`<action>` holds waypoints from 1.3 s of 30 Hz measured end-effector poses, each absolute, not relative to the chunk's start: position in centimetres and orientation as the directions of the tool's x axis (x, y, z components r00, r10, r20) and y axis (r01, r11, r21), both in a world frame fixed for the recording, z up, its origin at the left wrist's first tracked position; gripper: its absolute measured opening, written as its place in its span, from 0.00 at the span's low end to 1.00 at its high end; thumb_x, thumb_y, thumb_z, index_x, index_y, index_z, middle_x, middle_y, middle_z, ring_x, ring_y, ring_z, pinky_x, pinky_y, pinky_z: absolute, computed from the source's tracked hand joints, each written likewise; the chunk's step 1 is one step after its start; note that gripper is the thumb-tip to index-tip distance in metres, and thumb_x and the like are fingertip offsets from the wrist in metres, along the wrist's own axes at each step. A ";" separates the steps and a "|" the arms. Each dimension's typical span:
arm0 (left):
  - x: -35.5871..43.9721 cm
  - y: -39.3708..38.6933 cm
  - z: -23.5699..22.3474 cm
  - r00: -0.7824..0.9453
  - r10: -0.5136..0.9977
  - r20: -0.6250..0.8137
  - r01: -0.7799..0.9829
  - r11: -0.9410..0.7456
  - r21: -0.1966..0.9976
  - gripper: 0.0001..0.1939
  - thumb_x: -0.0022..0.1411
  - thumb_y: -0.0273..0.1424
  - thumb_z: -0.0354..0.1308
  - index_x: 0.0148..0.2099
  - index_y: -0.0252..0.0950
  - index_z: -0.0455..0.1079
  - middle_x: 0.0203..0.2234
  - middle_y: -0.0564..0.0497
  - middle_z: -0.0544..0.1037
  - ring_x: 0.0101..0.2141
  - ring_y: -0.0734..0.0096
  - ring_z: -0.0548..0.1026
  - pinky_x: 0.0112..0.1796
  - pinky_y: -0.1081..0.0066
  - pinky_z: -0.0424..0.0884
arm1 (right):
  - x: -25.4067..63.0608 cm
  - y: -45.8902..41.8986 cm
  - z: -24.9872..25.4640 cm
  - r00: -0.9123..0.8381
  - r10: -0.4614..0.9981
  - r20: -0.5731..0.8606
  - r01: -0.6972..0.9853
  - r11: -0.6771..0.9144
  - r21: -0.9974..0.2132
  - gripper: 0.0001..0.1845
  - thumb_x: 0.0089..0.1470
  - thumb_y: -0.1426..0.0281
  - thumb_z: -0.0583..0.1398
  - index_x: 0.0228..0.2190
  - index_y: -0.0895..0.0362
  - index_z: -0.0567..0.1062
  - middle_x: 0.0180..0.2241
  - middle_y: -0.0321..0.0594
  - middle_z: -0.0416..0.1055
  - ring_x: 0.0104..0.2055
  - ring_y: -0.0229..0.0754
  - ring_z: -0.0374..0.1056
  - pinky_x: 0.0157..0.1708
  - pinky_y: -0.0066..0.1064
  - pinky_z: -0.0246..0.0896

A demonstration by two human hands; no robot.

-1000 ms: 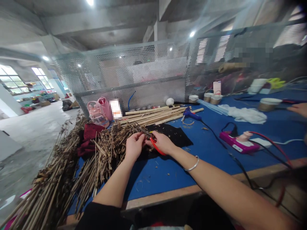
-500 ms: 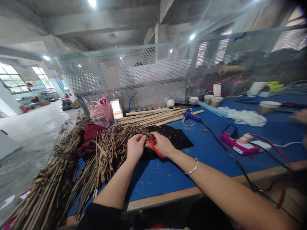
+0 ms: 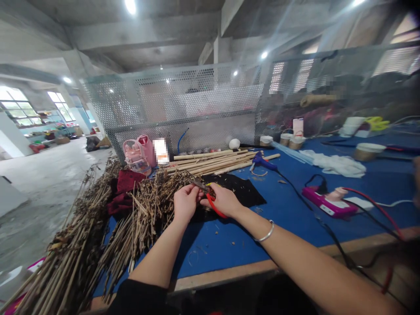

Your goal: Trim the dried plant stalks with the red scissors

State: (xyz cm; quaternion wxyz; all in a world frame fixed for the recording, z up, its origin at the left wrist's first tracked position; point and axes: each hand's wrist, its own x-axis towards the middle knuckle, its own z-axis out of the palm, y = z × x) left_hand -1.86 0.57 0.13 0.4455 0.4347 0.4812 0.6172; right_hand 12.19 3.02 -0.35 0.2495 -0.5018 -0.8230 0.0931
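Red-handled cutters [image 3: 212,204] are gripped in right hand [image 3: 227,202]; left hand [image 3: 184,204], pinched, contents indiscernible, requires clearance from blades [image 3: 198,183].

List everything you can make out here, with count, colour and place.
Table: one, blue, centre
Dried stalk piles: two, brown, left
Dark red cloth: one, between the piles
Pink bag: one, back left
Pale sticks: several, beige, back centre
Perforated screen: one, grey, behind the table
White ball: one, before the screen
Black sheet: one, by the hands
Glue gun: one, blue, right of the sticks
White cloth: one, right
Tubs: about four, brown with white, back right
Power strip: one, magenta, right
Red-handled tool: one, in the right hand
Bracelet: one, silver, right wrist
Left hand: one, bare, at the tool
Right hand: one, bare, gripping the tool
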 end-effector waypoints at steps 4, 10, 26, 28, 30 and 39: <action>-1.8 0.6 0.0 -0.212 0.968 0.133 -0.105 -0.158 0.982 0.10 0.48 0.33 0.57 0.30 0.31 0.72 0.22 0.50 0.75 0.24 0.73 0.73 0.25 0.75 0.68 | 12.2 3.0 -0.4 -0.400 0.835 0.378 0.731 0.539 -0.418 0.23 0.43 0.52 0.59 0.34 0.56 0.64 0.33 0.39 0.67 0.33 0.39 0.64 0.29 0.26 0.51; -1.5 0.3 0.2 -0.169 0.975 0.146 -0.135 -0.170 0.976 0.12 0.48 0.34 0.57 0.33 0.31 0.72 0.24 0.49 0.76 0.24 0.74 0.72 0.25 0.75 0.68 | 12.2 3.0 -0.5 -0.393 0.862 0.319 0.717 0.504 -0.480 0.19 0.46 0.53 0.56 0.32 0.56 0.63 0.28 0.37 0.68 0.28 0.37 0.63 0.25 0.25 0.48; -1.8 0.1 0.2 -0.220 0.956 0.195 0.082 -0.181 0.980 0.14 0.51 0.38 0.55 0.31 0.31 0.73 0.22 0.49 0.75 0.22 0.73 0.72 0.23 0.75 0.67 | 12.2 3.0 -0.4 -0.376 0.873 0.310 0.762 0.482 -0.433 0.22 0.47 0.48 0.53 0.29 0.55 0.66 0.26 0.38 0.70 0.26 0.38 0.65 0.22 0.25 0.46; -1.8 0.2 0.2 -0.230 0.960 0.161 0.054 -0.153 0.987 0.14 0.50 0.38 0.55 0.31 0.31 0.72 0.21 0.49 0.75 0.20 0.74 0.71 0.22 0.76 0.66 | 12.2 3.2 -0.4 -0.383 0.873 0.303 0.771 0.483 -0.415 0.22 0.48 0.48 0.52 0.28 0.55 0.66 0.25 0.39 0.70 0.27 0.39 0.65 0.22 0.25 0.46; -1.8 0.3 0.1 -0.237 0.963 0.131 0.008 -0.133 0.991 0.14 0.50 0.38 0.55 0.32 0.32 0.72 0.22 0.50 0.75 0.21 0.74 0.71 0.22 0.75 0.66 | 12.3 3.2 -0.4 -0.384 0.873 0.299 0.781 0.480 -0.399 0.22 0.48 0.48 0.52 0.28 0.55 0.67 0.25 0.39 0.70 0.27 0.39 0.66 0.23 0.25 0.46; -2.1 0.0 0.6 -0.245 0.943 0.227 0.204 -0.179 0.963 0.11 0.53 0.35 0.52 0.29 0.32 0.70 0.20 0.50 0.75 0.22 0.73 0.72 0.23 0.76 0.65 | 12.3 2.8 -0.2 -0.422 0.848 0.319 0.742 0.526 -0.415 0.24 0.45 0.50 0.56 0.36 0.56 0.65 0.31 0.39 0.69 0.31 0.39 0.65 0.26 0.25 0.49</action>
